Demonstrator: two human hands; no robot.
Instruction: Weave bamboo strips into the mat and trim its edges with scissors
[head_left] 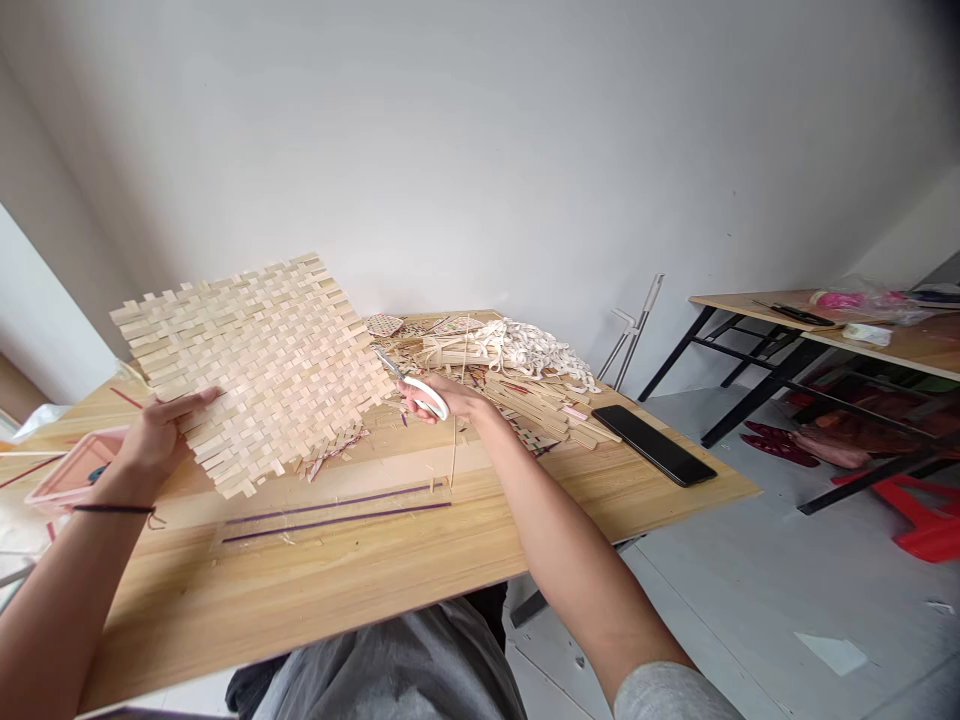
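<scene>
My left hand (161,435) grips a woven mat of pale flat strips (259,365) by its lower left edge, thumb lying across its face. The mat is held up, tilted above the table, with short strip ends sticking out along its sides. In my right hand (439,395) is a pair of scissors with white handles (431,398). Their blades point up and left, close to the mat's right edge; whether they touch it I cannot tell. Two dark purple strips (337,522) lie on the table below the mat.
Behind my right hand are loose strips (540,395) and a heap of white curled strips (540,350). A black phone (652,445) lies near the table's (315,590) right edge. A pink basket (75,468) stands at the left. Another table (907,340) is at the far right, beside a red stool (911,515).
</scene>
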